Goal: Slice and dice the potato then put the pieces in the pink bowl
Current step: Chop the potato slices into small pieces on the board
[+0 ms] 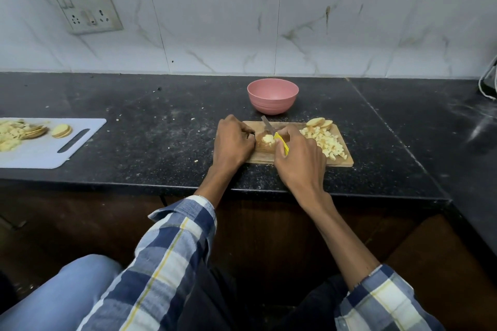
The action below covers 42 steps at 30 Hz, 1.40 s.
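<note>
On the wooden cutting board (347, 161) the left hand (233, 144) was curled against the potato piece (267, 139), apparently pinning it so it would not slide under the blade; whether the fingers truly gripped it could not be told, since the hand hid them. The right hand (298, 158) clenched the yellow-handled knife (281, 144), blade angled away across the board toward the pink bowl (273, 95), as if cutting the piece. A heap of diced potato (326, 142) lay at the board's right end, with two uncut slices (320, 123) at its far right corner, likely pushed aside to keep the cutting spot free. The bowl stood just beyond the board's far edge, nothing visible in it and near enough for scooping. Well left of the board lay a white plastic cutting board (40, 150) bearing more potato pieces (16, 133).
</note>
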### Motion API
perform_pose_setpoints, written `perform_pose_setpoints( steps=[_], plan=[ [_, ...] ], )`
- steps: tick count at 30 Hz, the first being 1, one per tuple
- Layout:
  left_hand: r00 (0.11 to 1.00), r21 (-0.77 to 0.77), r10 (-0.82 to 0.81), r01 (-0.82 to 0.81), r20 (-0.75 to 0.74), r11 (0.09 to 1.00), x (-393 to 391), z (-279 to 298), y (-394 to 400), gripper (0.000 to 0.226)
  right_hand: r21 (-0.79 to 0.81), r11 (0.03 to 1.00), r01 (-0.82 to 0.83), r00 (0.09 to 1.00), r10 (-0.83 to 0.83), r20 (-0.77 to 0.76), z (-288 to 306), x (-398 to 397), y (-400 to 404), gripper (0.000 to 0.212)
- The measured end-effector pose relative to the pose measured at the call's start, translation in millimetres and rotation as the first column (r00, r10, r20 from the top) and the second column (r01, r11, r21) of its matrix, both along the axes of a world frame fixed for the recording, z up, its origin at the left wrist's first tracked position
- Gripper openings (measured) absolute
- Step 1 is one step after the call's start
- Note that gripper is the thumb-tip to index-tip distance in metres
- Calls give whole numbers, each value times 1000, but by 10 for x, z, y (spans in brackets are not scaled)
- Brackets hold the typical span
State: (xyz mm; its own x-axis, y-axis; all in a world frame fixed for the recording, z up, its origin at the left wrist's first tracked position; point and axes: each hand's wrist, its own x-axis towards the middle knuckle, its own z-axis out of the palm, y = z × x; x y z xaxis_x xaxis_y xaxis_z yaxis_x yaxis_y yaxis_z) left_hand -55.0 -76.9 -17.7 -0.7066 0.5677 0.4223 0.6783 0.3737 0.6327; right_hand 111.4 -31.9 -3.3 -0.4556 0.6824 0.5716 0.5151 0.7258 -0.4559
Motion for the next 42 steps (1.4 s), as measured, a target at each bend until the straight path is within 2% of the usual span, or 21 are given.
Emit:
perform_pose_setpoints(
  steps=[5,9,13,29,32,35,38,41,42],
  plan=[
    [998,-128,-28,20,-55,992,-66,47,47,15,-8,1000,-6,996,5,-88,-139,15,50,11],
    [992,-262,-71,42,-101,964,-124,199,75,6,-72,997,-24,993,15,-118,-154,5,86,8],
    [966,-369,-147,59,-215,928,-105,233,83,14,-95,995,-33,991,21,-130,-158,26,89,7],
    [917,-486,-220,33,-334,873,-44,382,42,12,-101,994,-35,990,21,-141,-182,20,118,9],
    [924,-404,-187,38,-335,914,-31,342,31,13,-137,990,-45,976,14,-218,-193,24,129,5],
    [962,-169,-149,111,-231,979,103,342,92,5,-203,978,-42,923,-40,-383,-194,34,165,2],
    [971,-25,-238,238,-25,971,309,357,263,6,-294,953,-71,843,-101,-529,-171,44,196,4],
    [953,25,-300,300,44,954,461,365,398,4,-353,930,-102,785,-143,-603,-164,54,224,9],
    [943,30,-327,326,59,945,470,366,428,12,-360,927,-105,777,-149,-611,-162,59,227,9]
  ],
)
